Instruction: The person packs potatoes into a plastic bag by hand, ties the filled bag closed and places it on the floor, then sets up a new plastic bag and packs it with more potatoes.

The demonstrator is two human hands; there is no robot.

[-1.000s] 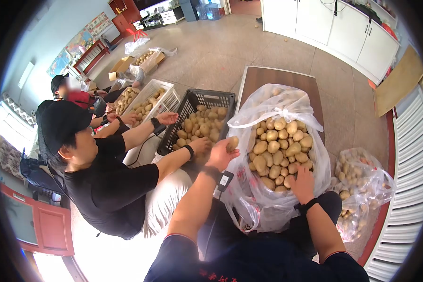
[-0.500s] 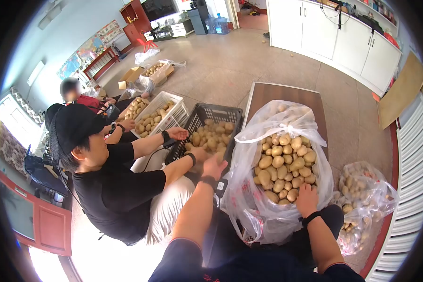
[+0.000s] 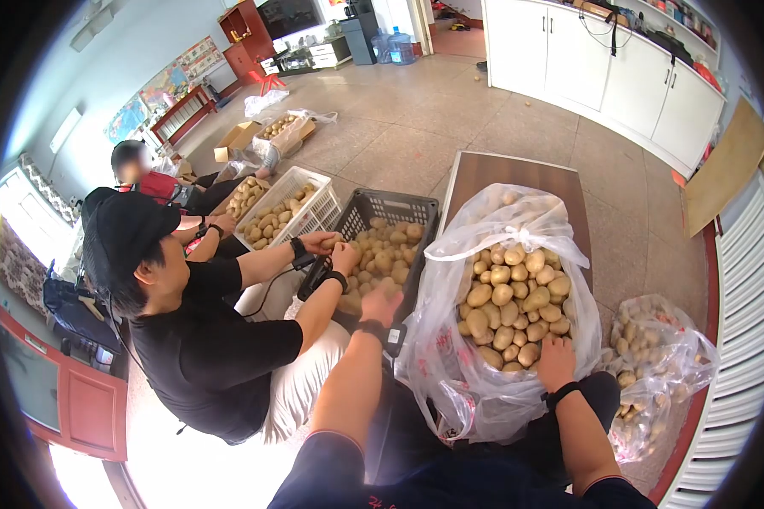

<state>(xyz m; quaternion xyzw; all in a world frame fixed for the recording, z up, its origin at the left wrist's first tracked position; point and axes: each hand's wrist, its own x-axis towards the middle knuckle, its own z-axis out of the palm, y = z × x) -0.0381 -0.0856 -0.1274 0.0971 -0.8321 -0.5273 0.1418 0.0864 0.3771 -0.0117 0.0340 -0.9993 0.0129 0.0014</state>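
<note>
My left hand (image 3: 382, 305) is over the near end of a black plastic crate (image 3: 433, 219) of potatoes (image 3: 388, 254). Motion smears its fingers, so its grip cannot be made out. At the lower right of the potatoes (image 3: 508, 299) in a large clear plastic bag (image 3: 437, 348), my right hand (image 3: 556, 363) rests with fingers extended onto them. No potato shows inside that hand, and its fingertips are partly hidden. The bag stands open between my legs, its rim folded outward, a knotted bit at the far side.
Beside me on the left, a co-worker in a black cap (image 3: 132, 246) has both hands (image 3: 335, 248) over the same crate. Another person sits beyond, near a white crate (image 3: 321, 212) of potatoes. A brown board (image 3: 518, 170) lies behind the bag; another potato bag (image 3: 666, 352) is on the right.
My left hand has moved slightly down and left over the crate. The co-worker's hands have come together at its left side. My right hand stays nearly in place.
</note>
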